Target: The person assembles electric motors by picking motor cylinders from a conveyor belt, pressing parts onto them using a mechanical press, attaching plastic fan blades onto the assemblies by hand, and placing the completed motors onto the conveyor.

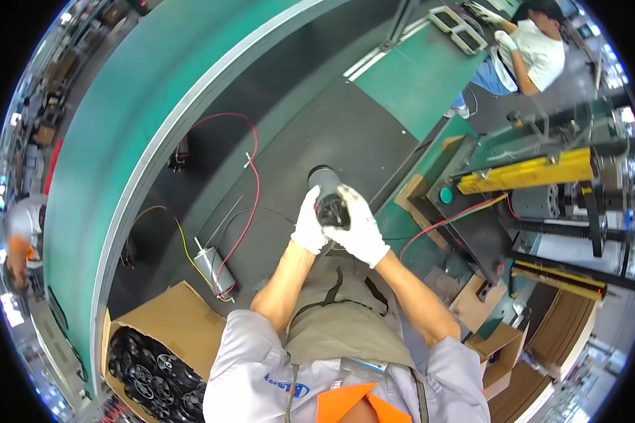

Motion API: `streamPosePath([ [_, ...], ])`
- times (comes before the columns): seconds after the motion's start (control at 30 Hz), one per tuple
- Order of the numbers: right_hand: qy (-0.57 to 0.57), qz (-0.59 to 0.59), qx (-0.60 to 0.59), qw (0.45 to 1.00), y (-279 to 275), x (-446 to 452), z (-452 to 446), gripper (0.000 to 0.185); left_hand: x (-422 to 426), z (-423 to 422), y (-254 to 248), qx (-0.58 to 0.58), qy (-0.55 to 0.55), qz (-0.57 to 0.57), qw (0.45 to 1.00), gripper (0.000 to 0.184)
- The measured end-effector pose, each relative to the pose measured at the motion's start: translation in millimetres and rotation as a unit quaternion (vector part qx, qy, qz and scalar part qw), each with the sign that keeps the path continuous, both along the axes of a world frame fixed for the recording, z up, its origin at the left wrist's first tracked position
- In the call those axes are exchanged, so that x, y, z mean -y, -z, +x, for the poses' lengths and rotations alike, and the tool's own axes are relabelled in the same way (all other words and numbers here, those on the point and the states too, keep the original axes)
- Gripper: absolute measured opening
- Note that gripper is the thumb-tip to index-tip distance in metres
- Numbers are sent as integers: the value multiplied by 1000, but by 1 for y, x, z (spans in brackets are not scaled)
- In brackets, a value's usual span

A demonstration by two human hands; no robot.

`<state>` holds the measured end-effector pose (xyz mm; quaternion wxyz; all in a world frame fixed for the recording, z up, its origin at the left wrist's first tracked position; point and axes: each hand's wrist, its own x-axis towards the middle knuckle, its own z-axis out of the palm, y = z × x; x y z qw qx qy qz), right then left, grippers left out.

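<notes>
In front of my body, both gloved hands are closed around a dark cylindrical motor (324, 180). My left hand (310, 224) grips its left side, and my right hand (362, 227) wraps its right side. The motor's near end carries a black part with fine detail that I cannot make out. To the left on the dark mat lies a silver motor (215, 271) with red and yellow wires attached. A red wire (256, 185) loops across the mat from it.
A cardboard box (183, 314) of black fan-like plastic parts stands at lower left. On the right is a machine with a yellow bar (529, 173) and wires. A co-worker (536, 53) sits at upper right; another person (25, 225) is far left. A curved metal-edged rim (148, 141) bounds the bench.
</notes>
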<state>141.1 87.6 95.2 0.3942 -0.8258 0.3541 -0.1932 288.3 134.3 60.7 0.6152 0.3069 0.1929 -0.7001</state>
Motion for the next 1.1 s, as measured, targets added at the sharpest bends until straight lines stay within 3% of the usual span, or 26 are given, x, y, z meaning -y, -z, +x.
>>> streamPosePath([
  [0.03,-4,-15,7,1000,-1,12,12,103,6,5,-17,-14,-15,-1,1000,51],
  [0.13,-13,-29,-19,999,-25,45,54,104,24,27,-33,-10,-60,-3,998,60],
  [0.17,-7,-17,-19,1000,-25,59,70,102,26,39,-9,-31,-54,-64,996,62],
  [0.27,4,-1,-28,1000,-39,90,104,99,37,52,-13,17,-48,-61,997,64],
  [0.33,20,6,-48,999,-43,97,116,95,26,45,-19,108,-28,-118,987,72],
  [0.4,23,6,-50,998,-46,95,116,96,1,52,-13,208,63,-14,976,70],
  [0.53,1,-42,-41,998,-24,89,105,102,-54,67,-47,320,103,97,937,70],
  [0.67,21,-49,47,997,-32,64,98,88,-119,76,-93,477,247,29,843,65],
  [0.73,13,54,88,995,-41,57,100,87,-149,65,-143,581,284,64,760,65],
  [0.83,17,-20,30,999,-28,60,100,91,-194,55,-194,621,325,66,710,69],
  [0.87,20,-14,12,1000,-29,60,100,91,-216,59,-198,714,311,43,626,70],
  [0.9,19,-14,16,1000,-29,59,100,91,-241,66,-204,735,301,71,604,66],
  [0.93,20,-14,19,1000,-29,58,99,91,-264,75,-223,809,290,145,491,54],
  [0.97,11,-12,13,1000,-26,61,98,92,-277,87,-255,782,326,260,463,44],
  [1.0,5,-16,10,1000,-24,63,99,93,-325,108,-240,870,201,278,354,39],
  [1.03,3,-14,9,1000,-25,63,99,93,-364,137,-240,862,210,355,294,39],
  [1.1,-1,-14,9,1000,-27,59,101,93,-435,182,-244,789,170,499,316,40],
])
